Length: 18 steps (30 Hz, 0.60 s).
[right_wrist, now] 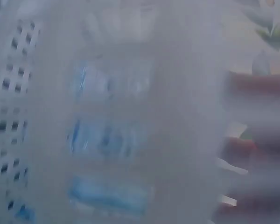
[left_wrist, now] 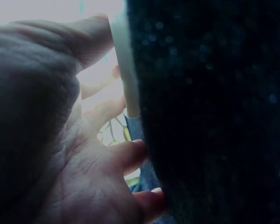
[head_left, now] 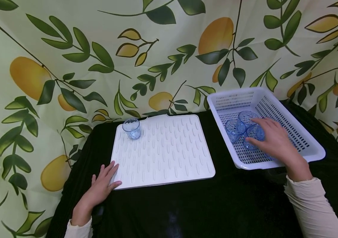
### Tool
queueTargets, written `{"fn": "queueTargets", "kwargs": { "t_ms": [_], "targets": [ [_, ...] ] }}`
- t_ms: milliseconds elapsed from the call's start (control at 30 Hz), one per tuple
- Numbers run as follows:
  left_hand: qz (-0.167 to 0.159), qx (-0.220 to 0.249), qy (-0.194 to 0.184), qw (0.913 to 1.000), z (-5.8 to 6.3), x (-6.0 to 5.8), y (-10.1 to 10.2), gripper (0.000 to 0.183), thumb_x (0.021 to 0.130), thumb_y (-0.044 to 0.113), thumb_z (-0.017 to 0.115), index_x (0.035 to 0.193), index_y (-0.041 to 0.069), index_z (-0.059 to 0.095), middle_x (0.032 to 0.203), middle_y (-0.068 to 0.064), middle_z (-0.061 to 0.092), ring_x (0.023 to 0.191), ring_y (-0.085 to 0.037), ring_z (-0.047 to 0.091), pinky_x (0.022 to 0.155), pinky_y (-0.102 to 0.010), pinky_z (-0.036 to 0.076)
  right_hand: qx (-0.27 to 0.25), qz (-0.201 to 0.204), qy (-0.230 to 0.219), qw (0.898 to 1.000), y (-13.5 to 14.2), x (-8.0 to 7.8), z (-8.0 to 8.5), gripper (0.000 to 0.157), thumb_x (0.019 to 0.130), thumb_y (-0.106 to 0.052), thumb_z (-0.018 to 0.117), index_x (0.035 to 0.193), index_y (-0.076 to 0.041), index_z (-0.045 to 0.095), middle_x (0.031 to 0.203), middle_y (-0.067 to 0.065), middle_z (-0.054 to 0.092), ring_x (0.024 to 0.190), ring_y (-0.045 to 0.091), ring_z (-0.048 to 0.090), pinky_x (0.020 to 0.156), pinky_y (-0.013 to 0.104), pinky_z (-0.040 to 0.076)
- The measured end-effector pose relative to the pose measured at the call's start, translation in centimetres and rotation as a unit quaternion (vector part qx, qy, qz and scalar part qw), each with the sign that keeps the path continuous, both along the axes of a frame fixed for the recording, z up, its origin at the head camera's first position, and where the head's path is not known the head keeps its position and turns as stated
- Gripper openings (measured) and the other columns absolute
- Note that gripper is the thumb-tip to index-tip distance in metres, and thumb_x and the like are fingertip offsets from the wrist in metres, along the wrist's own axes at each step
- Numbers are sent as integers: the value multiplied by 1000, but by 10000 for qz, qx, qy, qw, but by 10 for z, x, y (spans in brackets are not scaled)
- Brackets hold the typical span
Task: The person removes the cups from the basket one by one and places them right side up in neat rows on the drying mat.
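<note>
My left hand point(head_left: 102, 185) rests at the near left corner of a white ridged drying mat point(head_left: 163, 152), fingers spread and fingertips on its edge. In the left wrist view, the thumb and fingers point(left_wrist: 123, 156) reach to the mat's pale edge point(left_wrist: 126, 70). A clear bluish glass point(head_left: 132, 129) stands on the mat's far left corner. My right hand point(head_left: 273, 140) is over a pale lavender basket point(head_left: 221, 115), thumb and fingers apart above a blue glass point(head_left: 249, 144). More blue glasses point(head_left: 233, 129) cluster beside it, partly hidden by the hand. The right wrist view is blurred, showing glasses point(right_wrist: 105, 137) and separated fingers point(right_wrist: 252, 154).
Black cloth point(head_left: 187, 208) covers the table under the mat and basket. A curtain point(head_left: 103, 82) printed with fruit and leaves hangs close behind them. The basket has raised slotted walls and stands to the right of the mat.
</note>
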<state>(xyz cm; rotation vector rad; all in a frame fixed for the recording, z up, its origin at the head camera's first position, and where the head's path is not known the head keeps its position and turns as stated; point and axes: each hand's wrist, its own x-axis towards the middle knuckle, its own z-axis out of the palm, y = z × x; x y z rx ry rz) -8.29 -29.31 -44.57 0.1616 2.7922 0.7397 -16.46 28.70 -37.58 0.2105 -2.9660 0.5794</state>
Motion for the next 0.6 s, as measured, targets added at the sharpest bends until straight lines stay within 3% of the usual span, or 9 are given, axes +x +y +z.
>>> {"fn": "queueTargets", "kwargs": {
  "t_ms": [200, 400, 600],
  "targets": [
    [19, -85, -60, 9999, 1, 0, 1, 73, 96, 32, 63, 155, 4, 31, 164, -25, 14, 147, -59, -2, 104, -82, -4, 438, -123, -531, 9976, 22, -5, -13, 93, 79, -48, 80, 145, 4, 41, 151, 36, 27, 139, 62, 16, 102, 81, 15],
    [24, -109, -143, 9998, 2, -1, 3, 73, 97, 32, 62, 156, 5, 29, 164, -24, 13, 148, -57, -3, 105, -82, -4, 231, -256, -536, 9980, 26, -6, -18, 89, 74, -35, 86, 141, 6, 45, 150, 38, 23, 139, 63, 13, 103, 81, 12],
    [44, -76, -55, 9999, 4, -1, 2, 73, 97, 30, 63, 156, 5, 30, 164, -25, 14, 148, -58, -3, 104, -82, -4, -230, -49, -322, 9992, 25, -7, -12, 89, 65, -33, 93, 131, 9, 51, 148, 39, 28, 137, 63, 19, 106, 79, 12]
  ]
}}
